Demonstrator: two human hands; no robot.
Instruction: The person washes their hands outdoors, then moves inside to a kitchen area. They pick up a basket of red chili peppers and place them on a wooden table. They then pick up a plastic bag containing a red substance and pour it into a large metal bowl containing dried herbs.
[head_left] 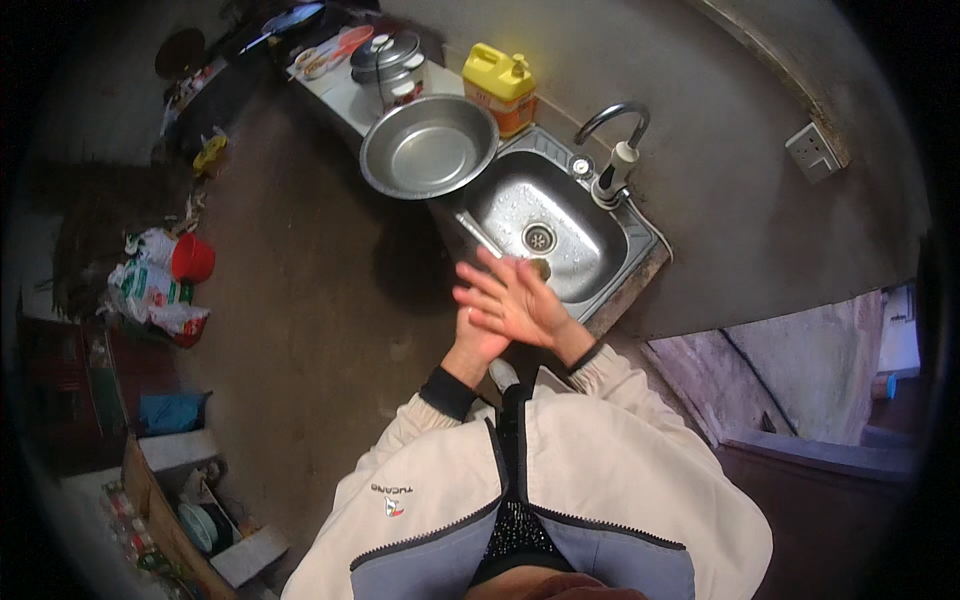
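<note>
My right hand (pixel 528 308) lies across my left hand (pixel 476 338) in front of the near edge of the sink. The right fingers are spread and hold nothing. Beneath them, the left hand is partly covered, its visible fingers stretched out and no object showing in it. Just beyond the hands is the steel sink (pixel 590 262), its basin wet with drops around a round drain (pixel 539 238). A small brownish thing (pixel 541 268) peeks out behind my right fingers; its kind is unclear. A curved faucet (pixel 622 160) with a white body rises at the sink's far right corner.
A wide metal basin (pixel 430 150) rests on the counter left of the sink. Behind it stand a yellow jug (pixel 500 88) and a lidded pot (pixel 388 66). Bags and a red bucket (pixel 193 258) sit on the floor at left. A wall socket (pixel 814 152) is at right.
</note>
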